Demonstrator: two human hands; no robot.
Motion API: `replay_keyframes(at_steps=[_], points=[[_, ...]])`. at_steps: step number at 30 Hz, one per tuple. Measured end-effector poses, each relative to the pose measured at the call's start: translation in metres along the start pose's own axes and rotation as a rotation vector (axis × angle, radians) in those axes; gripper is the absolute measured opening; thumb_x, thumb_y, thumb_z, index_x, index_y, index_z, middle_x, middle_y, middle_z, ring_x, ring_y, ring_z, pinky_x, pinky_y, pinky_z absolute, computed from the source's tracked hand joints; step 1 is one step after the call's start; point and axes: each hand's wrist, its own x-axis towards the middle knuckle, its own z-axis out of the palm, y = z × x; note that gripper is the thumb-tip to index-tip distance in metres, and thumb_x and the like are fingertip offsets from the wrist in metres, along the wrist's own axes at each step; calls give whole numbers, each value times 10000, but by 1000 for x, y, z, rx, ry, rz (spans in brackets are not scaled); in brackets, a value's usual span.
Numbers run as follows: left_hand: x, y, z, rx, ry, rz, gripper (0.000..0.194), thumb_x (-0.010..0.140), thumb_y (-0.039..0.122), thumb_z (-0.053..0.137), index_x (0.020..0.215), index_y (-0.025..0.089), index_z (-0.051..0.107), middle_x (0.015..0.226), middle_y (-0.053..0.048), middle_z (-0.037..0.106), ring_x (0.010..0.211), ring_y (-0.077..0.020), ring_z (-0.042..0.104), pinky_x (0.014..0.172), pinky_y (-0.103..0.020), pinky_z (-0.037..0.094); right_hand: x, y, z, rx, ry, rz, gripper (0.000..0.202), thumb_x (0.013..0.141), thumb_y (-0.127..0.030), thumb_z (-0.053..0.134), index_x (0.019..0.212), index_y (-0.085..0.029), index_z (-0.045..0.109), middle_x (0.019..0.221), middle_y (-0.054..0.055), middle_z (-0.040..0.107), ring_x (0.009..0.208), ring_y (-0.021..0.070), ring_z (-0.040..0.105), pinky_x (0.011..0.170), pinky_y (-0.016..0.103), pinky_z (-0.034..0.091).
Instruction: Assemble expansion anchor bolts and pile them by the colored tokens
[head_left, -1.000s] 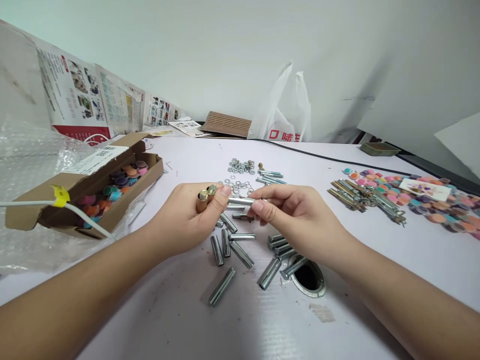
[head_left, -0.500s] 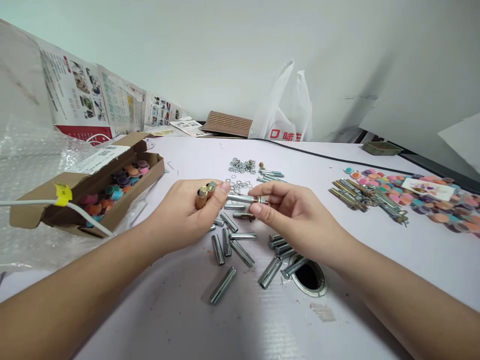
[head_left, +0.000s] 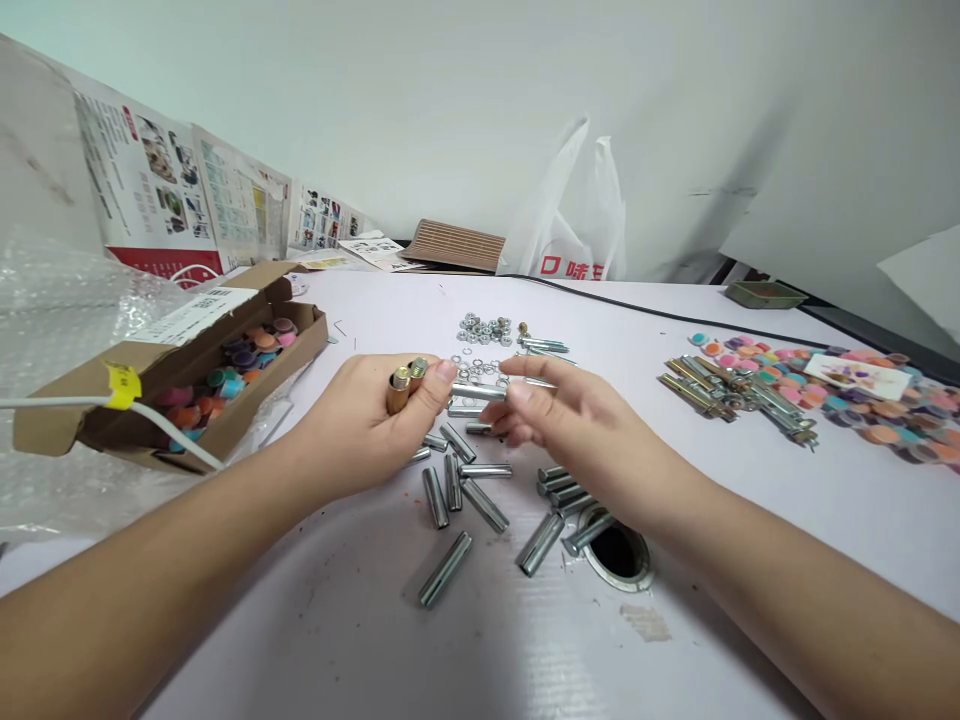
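Note:
Two brass-coloured expansion bolts [head_left: 399,388] stick up out of my left hand [head_left: 382,420], which is closed around them. From its thumb a silver anchor bolt [head_left: 480,393] runs to the right, its shank bridging the gap between both hands. My right hand [head_left: 577,415] pinches the far end of this bolt between thumb and fingers, covering the tip. Below the hands, several silver metal sleeves [head_left: 445,570] lie scattered. Behind them are small ring washers [head_left: 480,372] and a cluster of hex nuts [head_left: 484,328].
On the left, an open cardboard box [head_left: 300,345] holds coloured discs, beside bubble wrap [head_left: 45,400]. More anchor bolts [head_left: 735,390] and a spread of coloured discs [head_left: 877,410] lie on the right. A round hole [head_left: 637,575] opens in the table near my right forearm.
My right hand's fingers have shifted along the bolt's right end; the nut and washer seen there before are now hidden. My left hand has stayed nearly in place.

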Motion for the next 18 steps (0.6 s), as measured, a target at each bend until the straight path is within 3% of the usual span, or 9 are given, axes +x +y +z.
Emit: replay_keyframes(at_steps=[3, 6, 8, 10, 12, 15, 18], points=[[0, -1, 0, 5, 10, 30, 457, 992, 394, 403, 581, 194, 405, 457, 59, 403, 450, -76, 355, 490, -269, 276, 2, -1, 1, 111, -118, 159, 568, 917, -665, 556, 1024, -117, 660, 816, 97, 711, 666, 119, 615, 601, 236, 497], [0, 0, -1, 6, 6, 10, 455, 991, 397, 406, 585, 192, 415, 462, 58, 404, 456, -77, 360, 497, -267, 282, 2, -2, -3, 13, -170, 110, 435, 912, -547, 652, 889, -114, 680, 774, 55, 687, 620, 69, 565, 594, 194, 469], [0, 0, -2, -3, -11, -18, 462, 993, 406, 402, 585, 192, 417, 464, 56, 408, 463, -79, 368, 505, -266, 289, 1, -2, -6, -60, -125, 20, 327, 854, -430, 765, 972, -138, 677, 825, 29, 688, 690, 66, 583, 663, 185, 482], [-1, 0, -2, -23, -24, -48, 471, 999, 419, 394, 588, 191, 415, 468, 55, 417, 467, -79, 377, 509, -265, 293, 1, -1, -7, -75, -56, 9, 437, 799, -394, 824, 1134, -183, 640, 863, 20, 696, 757, 92, 618, 704, 204, 500], [-1, 0, -2, -32, -27, -58, 473, 1000, 426, 396, 591, 191, 412, 471, 56, 422, 462, -77, 377, 503, -264, 290, 2, 0, -5, 15, -57, 76, 525, 795, -484, 805, 1188, -198, 607, 916, 48, 719, 793, 126, 649, 701, 233, 523], [-2, -1, -1, -42, -42, -49, 463, 997, 416, 407, 593, 192, 411, 470, 60, 422, 449, -73, 369, 491, -261, 286, 6, -1, -2, 145, -116, 218, 606, 832, -713, 634, 1006, -133, 659, 847, 108, 728, 655, 137, 637, 583, 251, 515], [-2, -1, 1, -70, -54, -48, 469, 1001, 423, 404, 592, 193, 407, 473, 59, 429, 452, -73, 381, 492, -257, 294, 5, -2, -4, 13, -144, 186, 587, 902, -671, 572, 798, -104, 681, 710, 82, 680, 535, 83, 552, 523, 219, 464]])
